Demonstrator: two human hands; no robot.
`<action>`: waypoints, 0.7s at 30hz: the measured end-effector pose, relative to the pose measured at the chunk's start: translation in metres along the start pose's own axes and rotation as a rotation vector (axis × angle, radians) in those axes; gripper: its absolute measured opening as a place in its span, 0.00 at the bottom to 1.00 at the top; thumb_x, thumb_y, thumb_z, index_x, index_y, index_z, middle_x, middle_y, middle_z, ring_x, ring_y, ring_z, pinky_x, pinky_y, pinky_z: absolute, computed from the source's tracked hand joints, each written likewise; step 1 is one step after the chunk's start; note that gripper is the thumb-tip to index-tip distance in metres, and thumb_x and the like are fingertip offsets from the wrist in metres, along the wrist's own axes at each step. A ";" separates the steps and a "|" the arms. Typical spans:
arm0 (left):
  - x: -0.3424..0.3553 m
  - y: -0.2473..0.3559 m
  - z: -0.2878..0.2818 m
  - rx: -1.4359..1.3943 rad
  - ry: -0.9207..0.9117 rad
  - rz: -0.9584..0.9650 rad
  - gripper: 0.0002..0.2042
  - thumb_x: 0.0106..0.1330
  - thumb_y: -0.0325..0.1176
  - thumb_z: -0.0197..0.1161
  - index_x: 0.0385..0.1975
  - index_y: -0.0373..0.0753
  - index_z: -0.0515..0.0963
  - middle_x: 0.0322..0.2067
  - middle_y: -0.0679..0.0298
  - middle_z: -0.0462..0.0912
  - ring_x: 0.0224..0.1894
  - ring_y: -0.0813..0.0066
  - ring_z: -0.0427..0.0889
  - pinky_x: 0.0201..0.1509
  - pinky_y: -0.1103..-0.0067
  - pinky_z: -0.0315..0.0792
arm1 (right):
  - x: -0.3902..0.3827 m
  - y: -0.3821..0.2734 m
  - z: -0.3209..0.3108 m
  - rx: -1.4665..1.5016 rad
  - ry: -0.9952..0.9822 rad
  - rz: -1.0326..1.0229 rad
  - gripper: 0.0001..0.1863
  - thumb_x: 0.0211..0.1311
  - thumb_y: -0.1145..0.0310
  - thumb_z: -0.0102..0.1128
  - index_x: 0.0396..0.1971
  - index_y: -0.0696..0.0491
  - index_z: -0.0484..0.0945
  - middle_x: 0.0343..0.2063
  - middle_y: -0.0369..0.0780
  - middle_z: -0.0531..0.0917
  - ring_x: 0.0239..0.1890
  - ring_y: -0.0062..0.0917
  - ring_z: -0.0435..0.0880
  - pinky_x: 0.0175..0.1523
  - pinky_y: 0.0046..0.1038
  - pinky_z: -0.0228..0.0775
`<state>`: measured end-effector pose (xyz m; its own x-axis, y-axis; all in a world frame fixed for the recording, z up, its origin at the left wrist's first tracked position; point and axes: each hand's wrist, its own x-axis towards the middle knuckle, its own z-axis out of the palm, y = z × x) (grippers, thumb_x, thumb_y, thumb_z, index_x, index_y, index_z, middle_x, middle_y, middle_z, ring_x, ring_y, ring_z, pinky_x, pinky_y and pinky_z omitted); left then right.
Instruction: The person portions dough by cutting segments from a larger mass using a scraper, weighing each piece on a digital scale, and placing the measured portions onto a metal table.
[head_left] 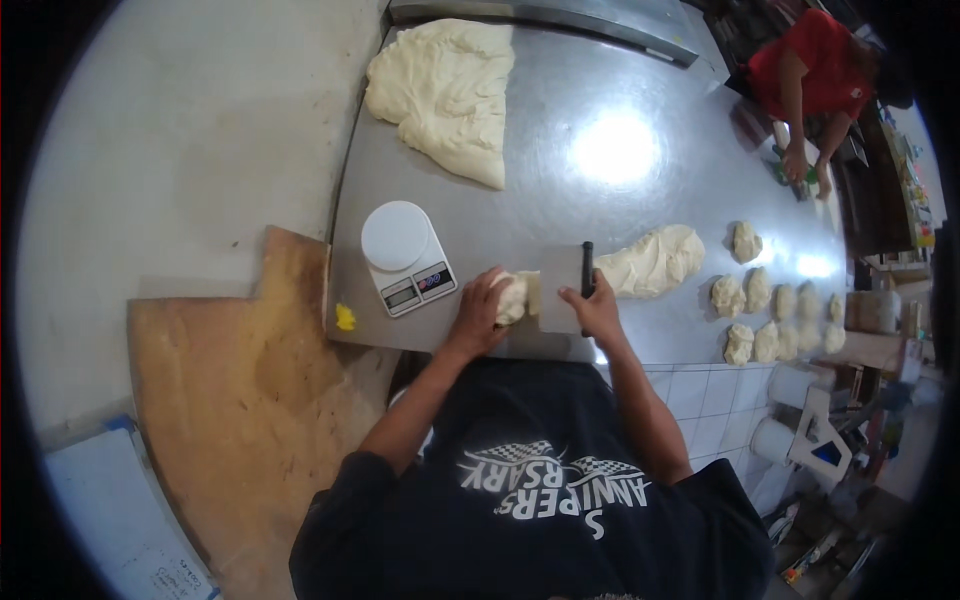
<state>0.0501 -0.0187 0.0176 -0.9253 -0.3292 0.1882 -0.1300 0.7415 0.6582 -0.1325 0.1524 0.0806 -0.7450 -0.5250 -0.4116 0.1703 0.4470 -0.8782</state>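
Note:
My right hand grips the black handle of a dough scraper whose broad flat metal blade points left. Just left of the blade, my left hand is wrapped round a small piece of pale dough. To the right of the scraper lies a long lump of dough on the steel table. A white kitchen scale with a round, bare platform stands left of my left hand. Farther back, a big slab of dough spreads over the table's far left corner.
Several portioned dough pieces sit in rows on the right of the steel table. At the far right a person in a red shirt works with both hands. A yellow scrap lies by the left edge; a brown board is beyond it.

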 end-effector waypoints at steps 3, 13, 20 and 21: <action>-0.003 0.012 0.002 0.123 -0.044 -0.112 0.41 0.50 0.30 0.80 0.66 0.46 0.68 0.72 0.59 0.62 0.75 0.52 0.60 0.77 0.60 0.58 | 0.003 0.000 0.016 -0.192 -0.001 -0.161 0.22 0.59 0.68 0.73 0.48 0.62 0.74 0.34 0.50 0.86 0.38 0.39 0.88 0.45 0.37 0.79; 0.000 0.000 -0.009 0.060 -0.041 -0.003 0.36 0.48 0.28 0.79 0.61 0.46 0.73 0.65 0.60 0.72 0.70 0.51 0.68 0.74 0.60 0.64 | 0.009 0.022 0.073 -0.622 -0.018 -0.357 0.22 0.61 0.69 0.64 0.47 0.60 0.63 0.26 0.60 0.83 0.32 0.62 0.84 0.38 0.59 0.74; 0.006 0.001 -0.021 -0.111 -0.015 -0.075 0.29 0.51 0.23 0.77 0.56 0.42 0.78 0.58 0.59 0.79 0.64 0.54 0.75 0.69 0.65 0.72 | 0.010 0.018 0.088 -0.694 -0.005 -0.305 0.23 0.62 0.67 0.65 0.50 0.59 0.64 0.27 0.60 0.83 0.32 0.62 0.83 0.38 0.61 0.73; 0.009 0.001 -0.026 -0.141 -0.016 -0.093 0.28 0.51 0.23 0.76 0.55 0.41 0.78 0.57 0.59 0.80 0.63 0.55 0.77 0.68 0.66 0.73 | 0.013 0.021 0.089 -0.692 0.003 -0.310 0.24 0.62 0.66 0.65 0.51 0.59 0.65 0.27 0.60 0.83 0.32 0.62 0.83 0.38 0.61 0.72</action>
<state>0.0511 -0.0367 0.0389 -0.9174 -0.3822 0.1112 -0.1648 0.6190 0.7679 -0.0814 0.0908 0.0356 -0.6945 -0.6993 -0.1695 -0.4904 0.6324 -0.5997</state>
